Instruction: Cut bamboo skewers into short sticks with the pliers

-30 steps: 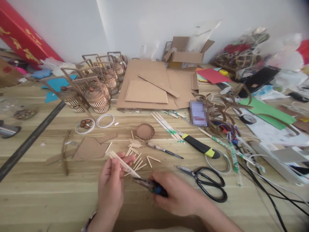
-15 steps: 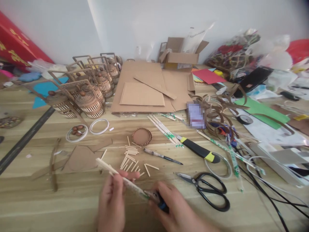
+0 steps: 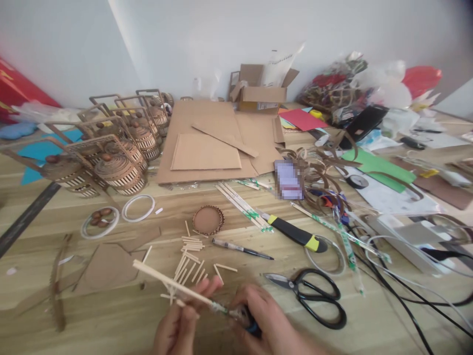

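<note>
My left hand (image 3: 181, 320) is pinched around a pale wooden chopstick (image 3: 166, 279), which slants down toward the right. Wrapper with green print clings to the stick's lower right end. In my right hand (image 3: 264, 313), fingers wrap round pliers-like cutters with dark blue handles (image 3: 252, 325); their jaws are at the wrapped end, but whether they bite it is too blurred to tell. Short cut stick pieces (image 3: 190, 264) lie loose just beyond my left fingers. Behind them sits a shallow round brown tray (image 3: 207, 220) with a braided rim. A pen (image 3: 242, 248) lies beside the pieces.
Black-handled scissors (image 3: 314, 296) and a utility knife (image 3: 295, 231) lie to the right, near wrapped chopsticks (image 3: 240, 204). Several lidded woven baskets (image 3: 120, 172) stand at the back left. Flat cardboard (image 3: 207, 153) covers the middle back. Cables (image 3: 399, 291) run along the right.
The view has turned right, so the table's things sit further left. My left fingers have spread slightly along the chopstick; the cutters stay near its wrapped end.
</note>
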The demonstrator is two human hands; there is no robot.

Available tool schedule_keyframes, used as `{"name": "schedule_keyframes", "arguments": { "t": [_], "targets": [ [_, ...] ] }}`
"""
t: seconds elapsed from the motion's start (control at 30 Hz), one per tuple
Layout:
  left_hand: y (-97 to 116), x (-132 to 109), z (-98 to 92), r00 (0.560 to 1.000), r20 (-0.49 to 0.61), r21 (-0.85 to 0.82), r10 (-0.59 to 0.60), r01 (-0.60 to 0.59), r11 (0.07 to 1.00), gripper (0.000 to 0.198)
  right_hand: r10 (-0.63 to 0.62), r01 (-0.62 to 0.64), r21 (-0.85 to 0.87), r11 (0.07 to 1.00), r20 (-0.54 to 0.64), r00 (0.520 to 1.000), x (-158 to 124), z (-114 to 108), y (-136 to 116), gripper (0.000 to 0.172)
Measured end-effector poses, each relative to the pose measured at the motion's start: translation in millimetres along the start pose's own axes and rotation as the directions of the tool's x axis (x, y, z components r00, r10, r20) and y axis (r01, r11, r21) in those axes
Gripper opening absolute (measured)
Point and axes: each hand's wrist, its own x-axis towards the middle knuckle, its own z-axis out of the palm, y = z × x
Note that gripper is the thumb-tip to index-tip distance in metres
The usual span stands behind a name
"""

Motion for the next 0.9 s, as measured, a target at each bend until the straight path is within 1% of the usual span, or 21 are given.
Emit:
{"name": "schedule_keyframes", "arguments": {
  "t": [0.03,0.1,0.17,0.2,0.23,0.3,0.4,0.43,0.5,0.57,0.6,0.63,0.67,0.7,0.73,0.77,0.8,0.83,0.87,0.9],
  "targets": [
    [4.8,4.7,-4.6,1.000,-0.027,-0.060,0.013,-0.015,0.998,0.045,0.009,-0.009,-0.023,1.000,0.009,1.000,1.2,-0.9,-1.1,0.021],
    [17.7,14.2,-12.1,0.985,-0.166,-0.157,0.037,-0.063,0.986,0.046,0.014,-0.011,-0.053,0.999,0.063,0.998,3.5,-2.5,-2.5,0.020],
    [31.8,21.0,-16.4,0.946,-0.319,-0.193,0.060,-0.127,0.973,0.045,0.011,-0.004,-0.055,0.998,0.126,0.992,5.3,-3.6,-3.3,0.019],
    [37.9,22.5,-17.5,0.927,-0.371,-0.195,0.060,-0.141,0.971,0.044,0.010,-0.003,-0.050,0.999,0.146,0.989,5.8,-4.3,-3.7,0.017],
    [43.0,22.7,-18.0,0.914,-0.401,-0.196,0.061,-0.151,0.969,0.045,0.008,0.000,-0.049,0.999,0.152,0.988,6.1,-5.3,-4.4,0.016],
    [49.7,19.8,-17.5,0.896,-0.439,-0.195,0.063,-0.163,0.967,0.050,-0.014,0.023,-0.057,0.998,0.144,0.990,6.1,-8.1,-6.8,0.014],
    [53.2,11.3,-14.1,0.883,-0.463,-0.194,0.078,-0.186,0.963,0.057,-0.041,0.048,-0.052,0.997,0.142,0.989,5.3,-13.7,-12.8,0.013],
    [53.8,8.7,-12.6,0.881,-0.467,-0.193,0.078,-0.187,0.963,0.059,-0.036,0.043,-0.039,0.998,0.155,0.987,4.7,-15.2,-15.0,0.013],
    [56.4,5.2,-10.3,0.891,-0.450,-0.209,0.052,-0.162,0.965,0.063,-0.018,0.021,-0.020,1.000,0.172,0.985,2.2,-17.0,-18.9,0.013],
    [63.0,4.5,-9.8,0.901,-0.433,-0.242,0.016,-0.133,0.961,0.058,-0.019,0.026,-0.035,0.999,0.165,0.986,-2.6,-17.9,-20.9,0.015],
    [68.0,4.9,-10.6,0.894,-0.447,-0.262,0.002,-0.133,0.956,0.050,-0.027,0.035,-0.055,0.998,0.149,0.989,-5.9,-18.7,-20.8,0.014],
    [73.9,5.8,-12.5,0.883,-0.470,-0.283,-0.006,-0.144,0.948,0.037,-0.038,0.048,-0.081,0.996,0.125,0.991,-9.8,-20.3,-19.8,0.014],
    [80.2,6.8,-15.5,0.853,-0.521,-0.301,-0.018,-0.165,0.939,0.020,-0.051,0.061,-0.109,0.992,0.093,0.994,-14.3,-23.1,-17.8,0.013],
    [86.2,8.0,-19.8,0.806,-0.592,-0.308,-0.018,-0.204,0.929,0.015,-0.063,0.069,-0.136,0.988,0.050,0.997,-19.2,-27.6,-14.9,0.012],
    [91.1,9.1,-25.3,0.795,-0.606,-0.328,-0.032,-0.213,0.920,0.023,-0.074,0.072,-0.159,0.985,-0.008,0.997,-24.5,-33.8,-11.0,0.011],
    [94.5,10.4,-31.9,0.770,-0.638,-0.311,-0.013,-0.242,0.919,0.028,-0.075,0.060,-0.173,0.983,-0.082,0.994,-30.2,-41.8,-6.3,0.011],
    [96.0,11.6,-39.1,0.820,-0.572,-0.314,-0.006,-0.212,0.925,0.026,-0.062,0.030,-0.178,0.984,-0.173,0.983,-36.2,-51.6,-0.7,0.013],
    [95.6,13.0,-46.3,0.822,-0.570,-0.308,0.001,-0.215,0.927,0.026,-0.029,-0.019,-0.169,0.985,-0.277,0.961,-42.6,-62.9,5.5,0.015],
    [93.8,14.6,-52.9,0.831,-0.556,-0.317,-0.009,-0.202,0.927,0.026,0.042,-0.107,-0.145,0.984,-0.391,0.919,-49.4,-75.1,12.2,0.018],
    [91.0,16.2,-57.9,0.835,-0.551,-0.328,-0.002,-0.214,0.920,0.026,0.127,-0.208,-0.105,0.973,-0.511,0.850,-56.5,-87.9,19.5,0.021]
  ]
}}
